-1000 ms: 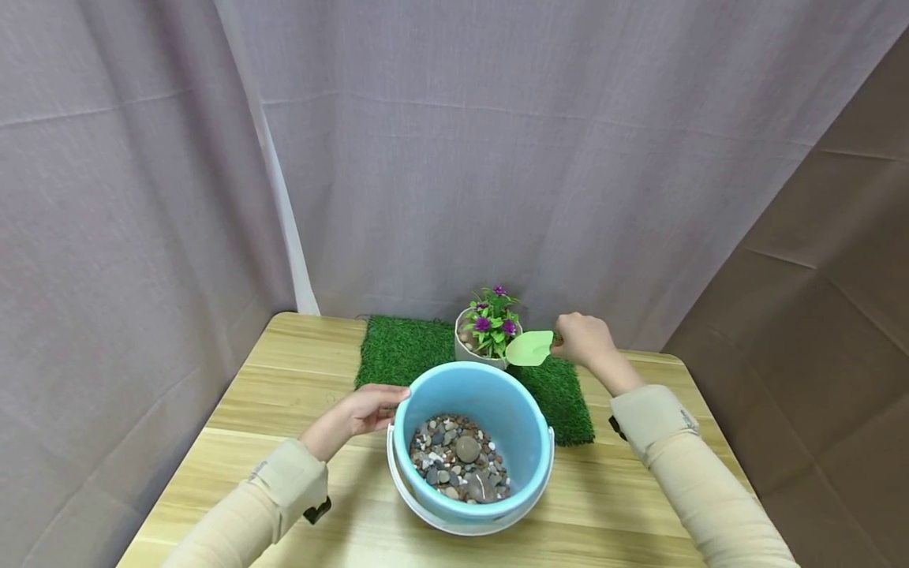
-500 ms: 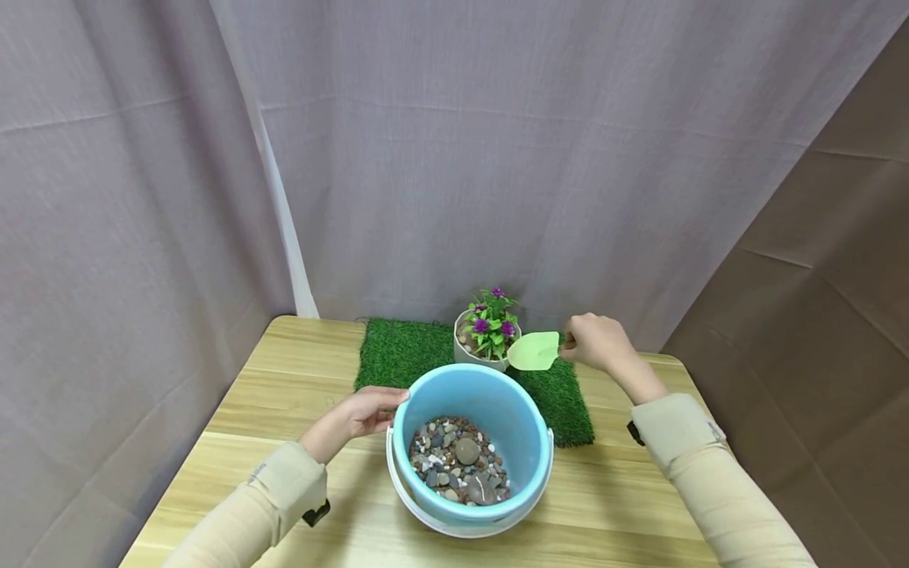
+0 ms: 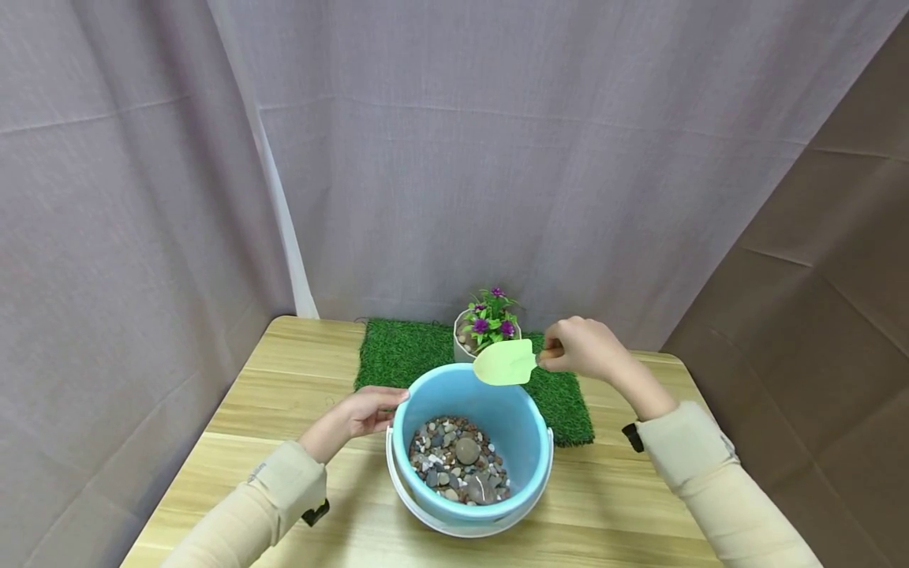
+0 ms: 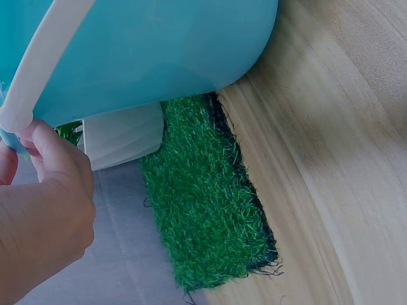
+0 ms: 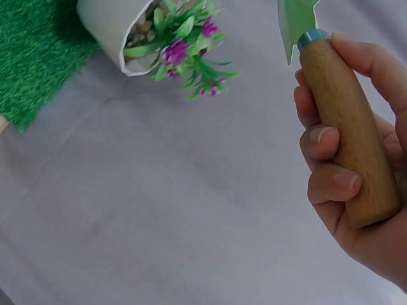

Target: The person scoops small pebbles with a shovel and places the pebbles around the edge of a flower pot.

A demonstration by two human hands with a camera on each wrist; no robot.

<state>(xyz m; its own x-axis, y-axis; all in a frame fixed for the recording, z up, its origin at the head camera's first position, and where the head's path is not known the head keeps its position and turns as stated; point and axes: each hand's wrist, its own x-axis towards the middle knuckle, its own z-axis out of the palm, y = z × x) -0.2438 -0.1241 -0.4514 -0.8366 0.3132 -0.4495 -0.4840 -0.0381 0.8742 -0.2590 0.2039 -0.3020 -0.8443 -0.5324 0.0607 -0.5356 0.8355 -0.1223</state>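
A light blue bucket (image 3: 521, 442) with a lowered white handle (image 3: 469, 530) stands on the table, and pebbles (image 3: 443, 457) of mixed colours cover its bottom. My left hand (image 3: 364, 410) pinches the bucket's left rim between thumb and fingers; the left wrist view shows the grip beside the handle's joint. My right hand (image 3: 585, 347) grips a garden trowel by its wooden handle (image 5: 350, 133). The trowel's pale green blade (image 3: 506, 363) points left and overlaps the bucket's far rim in the head view. Just behind it is a white flowerpot (image 3: 463, 351) with a purple-flowered plant (image 3: 490, 319) and pebbles.
A mat of artificial grass (image 3: 405, 347) lies under the flowerpot, its near part behind the bucket. The wooden table (image 3: 284, 394) extends to both sides. Grey cloth (image 3: 454, 173) hangs at the back and left, and a brown cloth (image 3: 795, 331) at the right.
My right hand has drawn the trowel back from beside the flowerpot, first slightly right, then left and nearer, to the bucket's far rim. The left hand and bucket stay put.
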